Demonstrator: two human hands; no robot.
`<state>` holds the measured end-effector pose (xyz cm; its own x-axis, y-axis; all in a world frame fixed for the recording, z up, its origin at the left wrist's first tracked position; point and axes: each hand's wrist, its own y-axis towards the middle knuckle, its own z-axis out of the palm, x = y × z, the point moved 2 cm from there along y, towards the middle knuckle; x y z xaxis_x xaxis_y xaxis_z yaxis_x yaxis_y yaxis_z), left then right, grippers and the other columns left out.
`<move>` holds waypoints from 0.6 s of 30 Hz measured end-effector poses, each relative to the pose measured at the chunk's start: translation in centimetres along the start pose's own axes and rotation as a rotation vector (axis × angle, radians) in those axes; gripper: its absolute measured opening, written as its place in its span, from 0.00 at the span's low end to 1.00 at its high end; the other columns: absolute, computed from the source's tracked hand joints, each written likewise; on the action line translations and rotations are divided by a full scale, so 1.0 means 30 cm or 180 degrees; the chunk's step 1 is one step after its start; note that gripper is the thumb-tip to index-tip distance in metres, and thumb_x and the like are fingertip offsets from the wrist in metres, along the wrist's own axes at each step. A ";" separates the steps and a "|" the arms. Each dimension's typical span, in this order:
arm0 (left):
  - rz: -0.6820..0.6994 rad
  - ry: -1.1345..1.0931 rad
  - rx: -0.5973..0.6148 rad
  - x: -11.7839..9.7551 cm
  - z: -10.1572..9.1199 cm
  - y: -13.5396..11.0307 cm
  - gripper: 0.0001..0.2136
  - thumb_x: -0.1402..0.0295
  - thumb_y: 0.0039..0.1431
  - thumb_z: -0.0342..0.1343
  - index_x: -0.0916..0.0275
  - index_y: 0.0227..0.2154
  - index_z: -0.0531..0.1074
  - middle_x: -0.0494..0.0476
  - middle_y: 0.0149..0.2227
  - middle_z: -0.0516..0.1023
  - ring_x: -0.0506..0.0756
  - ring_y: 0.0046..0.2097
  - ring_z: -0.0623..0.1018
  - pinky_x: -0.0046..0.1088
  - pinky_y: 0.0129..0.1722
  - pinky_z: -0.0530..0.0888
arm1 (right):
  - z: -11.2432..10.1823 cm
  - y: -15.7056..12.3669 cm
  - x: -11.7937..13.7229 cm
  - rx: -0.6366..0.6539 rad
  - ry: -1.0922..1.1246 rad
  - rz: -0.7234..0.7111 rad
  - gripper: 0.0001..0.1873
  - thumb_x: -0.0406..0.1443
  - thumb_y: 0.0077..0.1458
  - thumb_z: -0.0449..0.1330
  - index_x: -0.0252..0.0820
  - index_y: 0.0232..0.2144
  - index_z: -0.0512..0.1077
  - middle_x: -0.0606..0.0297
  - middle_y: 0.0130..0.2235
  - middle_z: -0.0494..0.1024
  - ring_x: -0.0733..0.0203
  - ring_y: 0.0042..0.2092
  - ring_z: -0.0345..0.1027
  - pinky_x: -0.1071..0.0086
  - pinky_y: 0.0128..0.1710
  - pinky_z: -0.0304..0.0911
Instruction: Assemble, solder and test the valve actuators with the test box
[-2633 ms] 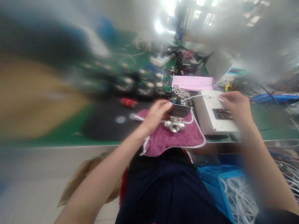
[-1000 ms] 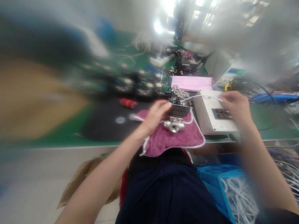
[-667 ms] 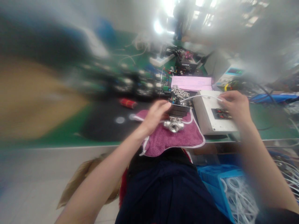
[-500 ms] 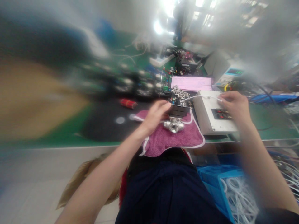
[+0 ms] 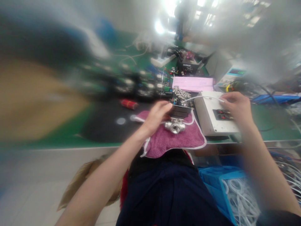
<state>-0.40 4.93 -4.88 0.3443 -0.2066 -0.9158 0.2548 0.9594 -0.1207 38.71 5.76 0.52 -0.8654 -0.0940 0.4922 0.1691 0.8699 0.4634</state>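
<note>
A valve with a black actuator housing (image 5: 180, 111) stands on a purple cloth (image 5: 169, 142); its silvery metal body (image 5: 175, 126) has a round port facing me. My left hand (image 5: 158, 115) is closed on the housing's left side, the thumb at its top edge. Small electronic parts show in the open top. A white cable (image 5: 204, 97) runs from there rightward to my right hand (image 5: 236, 105), which pinches its end above a white box (image 5: 207, 117). The box has a dark panel with red-and-black terminals.
Several loose metal pins (image 5: 181, 93) lie behind the housing, before a pink sheet (image 5: 192, 83). Blurred similar units (image 5: 145, 88) stand in rows at left. A red roll (image 5: 129, 104) rests on the black mat (image 5: 105, 122). Below right, a blue crate (image 5: 211, 180) holds white cables.
</note>
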 end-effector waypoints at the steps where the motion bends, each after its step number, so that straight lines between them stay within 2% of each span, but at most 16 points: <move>1: 0.0003 -0.0002 0.0005 0.001 -0.001 0.001 0.26 0.48 0.58 0.69 0.58 0.53 0.75 0.60 0.53 0.81 0.57 0.44 0.83 0.32 0.41 0.78 | 0.000 0.000 -0.001 -0.0004 -0.0004 -0.0009 0.08 0.42 0.57 0.68 0.51 0.40 0.82 0.64 0.44 0.85 0.47 0.48 0.79 0.52 0.53 0.72; 18: 0.0031 -0.0002 0.0042 0.006 -0.008 0.004 0.25 0.49 0.59 0.68 0.58 0.53 0.75 0.60 0.54 0.80 0.57 0.46 0.83 0.32 0.42 0.79 | 0.003 -0.005 -0.004 -0.0020 0.0004 -0.0038 0.09 0.42 0.58 0.68 0.48 0.41 0.82 0.62 0.45 0.85 0.48 0.49 0.79 0.55 0.53 0.72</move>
<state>-0.53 5.07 -5.15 0.3473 -0.1974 -0.9168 0.2633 0.9588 -0.1066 38.74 5.68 0.32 -0.8667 -0.1049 0.4877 0.1618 0.8656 0.4738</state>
